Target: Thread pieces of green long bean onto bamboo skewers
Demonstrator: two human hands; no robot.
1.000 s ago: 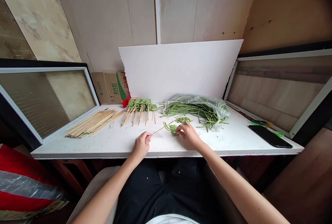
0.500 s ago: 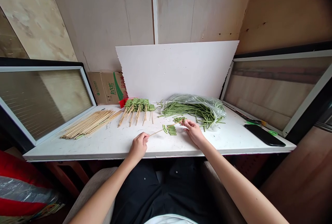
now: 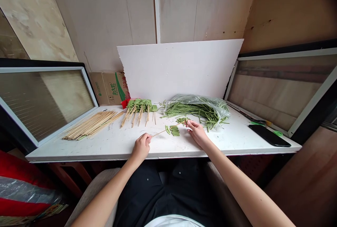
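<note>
My left hand point(image 3: 142, 146) is closed around the near end of a thin bamboo skewer point(image 3: 158, 133). The skewer slants up to the right, where my right hand point(image 3: 196, 133) pinches near its far end. Between the hands, a row of short cut green bean pieces point(image 3: 174, 131) and a slightly separate curved piece point(image 3: 167, 129) lie along the skewer's line; I cannot tell which of them are threaded on it. Just beyond is a small pile of bean bits point(image 3: 182, 120), close to my right fingertips.
Loose bamboo skewers point(image 3: 93, 125) lie at the left. Finished bean skewers point(image 3: 139, 105) are stacked at the back, by a cardboard box point(image 3: 112, 88). Long green beans point(image 3: 189, 109) spill from a clear plastic bag point(image 3: 210, 101). A black phone point(image 3: 270, 135) lies at the right edge.
Both hands keep their hold on the skewer and have barely moved. The whole view has shifted very slightly; the bean pieces look the same.
</note>
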